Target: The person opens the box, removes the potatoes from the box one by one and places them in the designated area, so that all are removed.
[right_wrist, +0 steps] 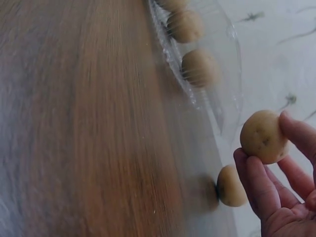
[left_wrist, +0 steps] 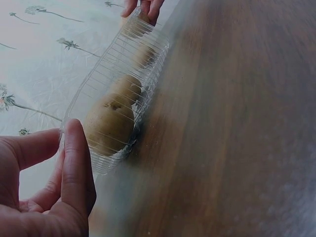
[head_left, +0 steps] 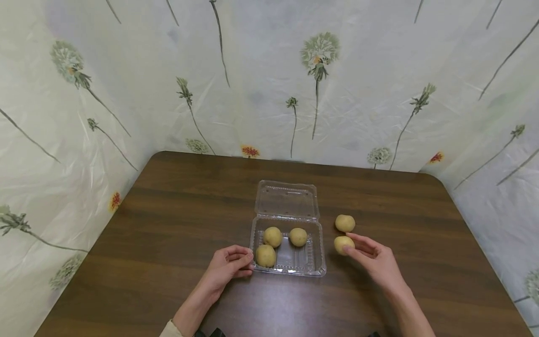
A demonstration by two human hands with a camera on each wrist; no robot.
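A clear plastic clamshell box (head_left: 287, 270) lies on the table with its lid (head_left: 287, 200) folded back. Three potatoes sit inside it: one at the front left (head_left: 266, 256), one behind that (head_left: 273, 237) and one toward the right (head_left: 298, 237). My left hand (head_left: 227, 267) pinches the box's left rim between thumb and fingers. To the right of the box, my right hand (head_left: 376, 262) grips a potato (right_wrist: 264, 137) between thumb and fingertips, raised above the table in the right wrist view. Another potato (head_left: 345, 223) rests on the table just behind it.
The brown wooden table (head_left: 189, 201) has rounded back corners. A pale plastic sheet with dandelion prints (head_left: 261, 103) hangs along its back and sides. Small black objects (head_left: 216, 333) show at the bottom edge of the head view.
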